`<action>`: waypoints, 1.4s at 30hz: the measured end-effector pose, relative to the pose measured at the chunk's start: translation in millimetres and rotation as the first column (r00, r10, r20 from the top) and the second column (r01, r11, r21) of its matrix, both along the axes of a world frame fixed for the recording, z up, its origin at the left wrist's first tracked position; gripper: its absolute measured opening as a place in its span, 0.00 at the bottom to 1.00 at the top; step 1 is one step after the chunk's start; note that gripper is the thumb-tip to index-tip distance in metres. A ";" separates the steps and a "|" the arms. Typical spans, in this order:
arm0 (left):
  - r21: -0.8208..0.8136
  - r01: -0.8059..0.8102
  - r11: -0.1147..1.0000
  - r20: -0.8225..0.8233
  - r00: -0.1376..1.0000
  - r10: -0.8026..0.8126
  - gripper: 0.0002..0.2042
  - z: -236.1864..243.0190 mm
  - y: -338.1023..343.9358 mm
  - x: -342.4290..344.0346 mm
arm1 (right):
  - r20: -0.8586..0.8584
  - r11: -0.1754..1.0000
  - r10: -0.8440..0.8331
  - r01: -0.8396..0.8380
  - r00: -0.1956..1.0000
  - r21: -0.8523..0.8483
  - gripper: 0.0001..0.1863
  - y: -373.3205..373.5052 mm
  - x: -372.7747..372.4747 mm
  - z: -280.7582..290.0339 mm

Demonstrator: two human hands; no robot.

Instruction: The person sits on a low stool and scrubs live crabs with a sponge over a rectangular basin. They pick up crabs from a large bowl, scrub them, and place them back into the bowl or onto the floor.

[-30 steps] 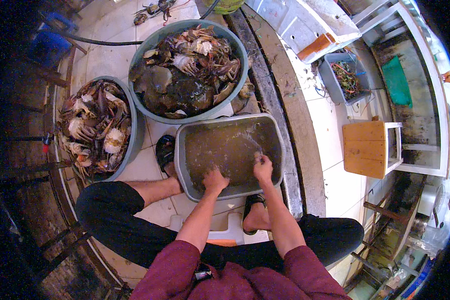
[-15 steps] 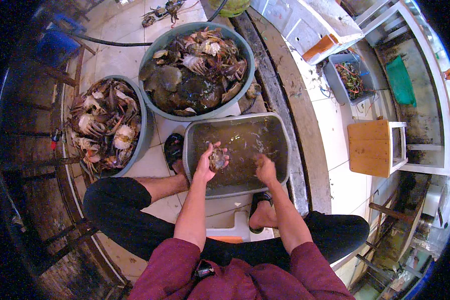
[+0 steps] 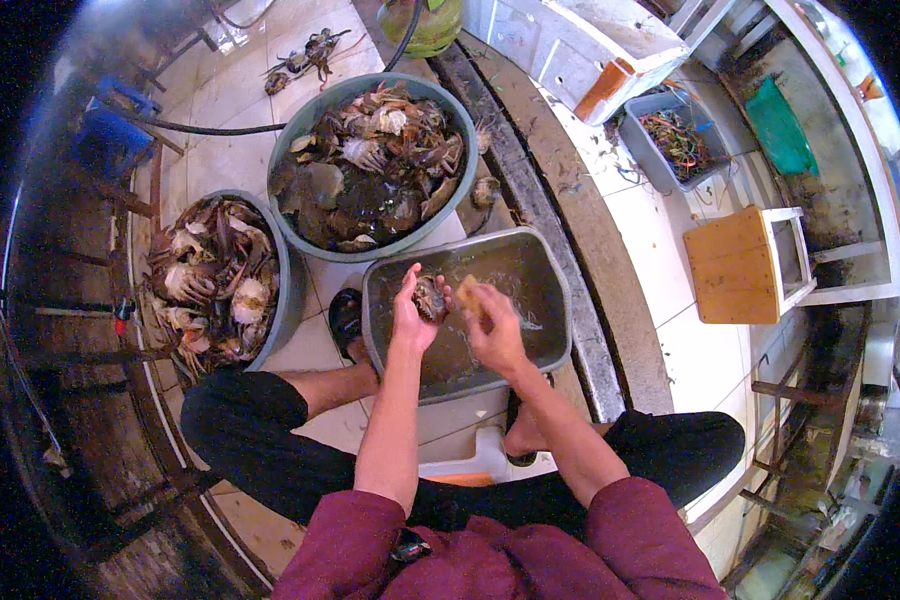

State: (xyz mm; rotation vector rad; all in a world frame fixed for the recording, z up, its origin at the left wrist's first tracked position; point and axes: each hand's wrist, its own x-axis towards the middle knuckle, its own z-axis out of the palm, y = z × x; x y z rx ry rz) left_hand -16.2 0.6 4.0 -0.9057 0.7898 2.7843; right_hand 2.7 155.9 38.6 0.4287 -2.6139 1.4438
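Note:
A small dark crab (image 3: 430,301) lies in my left hand (image 3: 411,325), whose fingers curl round it over the left part of a grey rectangular basin (image 3: 564,325). Murky brown water with floating bits fills that basin. Close beside the crab, my right hand (image 3: 498,335) pinches a yellowish sponge (image 3: 467,291). A narrow gap seems to separate sponge and crab. Both hands are above the water.
Beyond the basin stands a round tub (image 3: 355,256) of crabs partly in water; another crab-filled tub (image 3: 288,290) is at left. Loose crabs (image 3: 317,55) lie on the far tiles. At right are a wooden stool (image 3: 727,270) and a grey crate (image 3: 660,162) of coloured strands.
My right hand has come up out of the basin and moved left toward the crab, now showing the sponge. My left hand still holds the crab. The whole view has shifted slightly.

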 end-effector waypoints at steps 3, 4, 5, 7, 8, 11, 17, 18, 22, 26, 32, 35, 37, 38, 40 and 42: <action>-0.058 -0.114 0.992 0.018 0.993 0.115 0.16 16.6 11.2 -2.3 | -0.084 0.990 0.137 -0.138 0.987 -0.003 0.22 -16.1 6.2 28.1; -0.050 -0.142 0.989 -0.047 0.989 0.140 0.16 16.9 10.0 -2.9 | -0.107 0.984 0.179 -0.176 0.978 0.037 0.23 -17.8 7.7 32.7; -0.039 -0.170 0.985 -0.112 0.980 0.165 0.17 17.3 7.1 -4.1 | -0.128 0.974 0.222 -0.214 0.967 0.077 0.23 -18.4 9.2 35.4; -0.042 -0.243 0.969 -0.117 0.965 0.237 0.19 31.8 9.2 -5.7 | -0.123 0.977 0.188 -0.173 0.974 0.126 0.24 -12.7 15.1 27.6; -0.045 -0.236 0.971 -0.106 0.967 0.230 0.19 35.0 12.7 -7.7 | -0.121 0.977 0.170 -0.152 0.978 0.151 0.25 -10.3 15.9 24.8; 0.066 -0.190 0.980 -0.142 0.970 0.198 0.22 38.4 15.6 -4.5 | -0.197 0.965 0.241 -0.214 0.950 0.151 0.29 -19.9 6.2 49.8; 0.109 -0.215 0.971 -0.248 0.940 0.236 0.22 50.2 20.0 -6.8 | -0.274 0.952 0.283 -0.234 0.919 0.198 0.32 -15.1 7.8 54.6; 0.119 -0.211 0.970 -0.257 0.937 0.235 0.21 52.3 21.0 -5.4 | -0.250 0.955 0.264 -0.216 0.931 0.204 0.33 -13.5 8.6 47.7; 0.064 -0.296 0.953 -0.185 0.935 0.302 0.19 37.7 8.4 -3.0 | -0.249 0.955 0.267 -0.221 0.931 0.196 0.34 -9.4 10.2 42.2; 0.006 -0.324 0.946 -0.222 0.922 0.317 0.16 43.7 11.6 -9.0 | -0.268 0.965 0.229 -0.183 0.936 0.187 0.33 -7.6 6.1 41.0; 0.166 -0.300 0.939 -0.307 0.889 0.339 0.16 58.2 12.9 -11.2 | -0.171 0.976 0.165 -0.135 0.971 0.173 0.31 -2.5 -1.1 48.4; 0.183 -0.317 0.930 -0.293 0.886 0.360 0.16 60.6 10.0 -3.2 | -0.281 0.967 0.254 -0.233 0.925 0.107 0.33 -3.5 -2.2 53.3; 0.148 -0.336 0.930 -0.302 0.880 0.366 0.16 64.5 15.3 -8.8 | -0.268 0.948 0.311 -0.278 0.912 0.153 0.34 -8.6 -5.9 59.7; 0.131 -0.344 0.930 -0.308 0.877 0.368 0.15 67.4 16.9 -11.1 | -0.239 0.967 0.231 -0.196 0.943 0.162 0.33 -4.1 -4.8 52.3; 0.175 -0.332 0.927 -0.312 0.874 0.372 0.15 55.9 10.2 -7.2 | -0.183 0.982 0.068 -0.034 0.981 0.185 0.32 3.7 -5.0 42.3; 0.143 -0.354 0.924 -0.294 0.876 0.381 0.15 51.2 13.1 -6.9 | -0.278 0.983 0.173 -0.147 0.945 0.113 0.31 -4.4 -3.3 48.7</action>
